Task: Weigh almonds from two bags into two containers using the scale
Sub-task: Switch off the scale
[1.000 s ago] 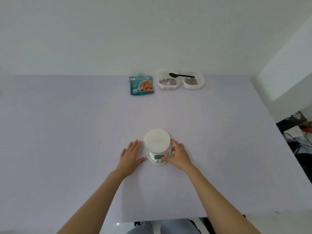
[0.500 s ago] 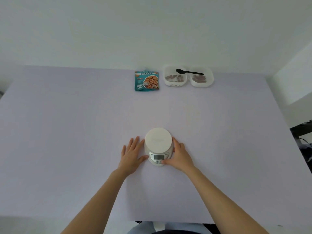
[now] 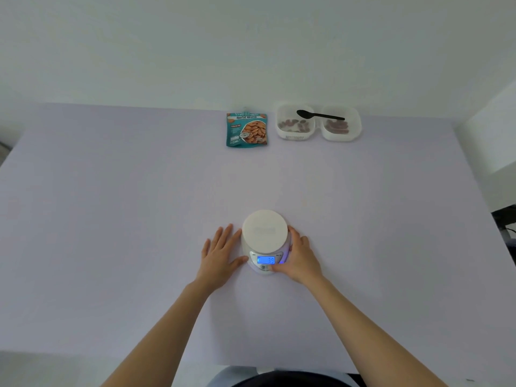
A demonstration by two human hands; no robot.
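Observation:
A white round-topped scale [image 3: 264, 236] stands on the lilac table [image 3: 111, 219], its display lit blue. My left hand [image 3: 220, 255] lies flat on the table against the scale's left side, thumb touching its base. My right hand [image 3: 300, 258] rests at the scale's right side, with the thumb pressing the front next to the display. At the far edge lies a teal bag of roasted almonds [image 3: 246, 129]. To the bag's right stand two white containers [image 3: 295, 135] [image 3: 341, 136], each with some almonds inside. A black spoon [image 3: 318, 115] lies across both.
A white wall rises behind the table's far edge. Dark objects and cables show beyond the table's right edge [image 3: 505, 222]. The scale stands well apart from the bag and containers.
The scale's display has lit up blue. Both hands have stayed at the scale's sides; only the head view has shifted.

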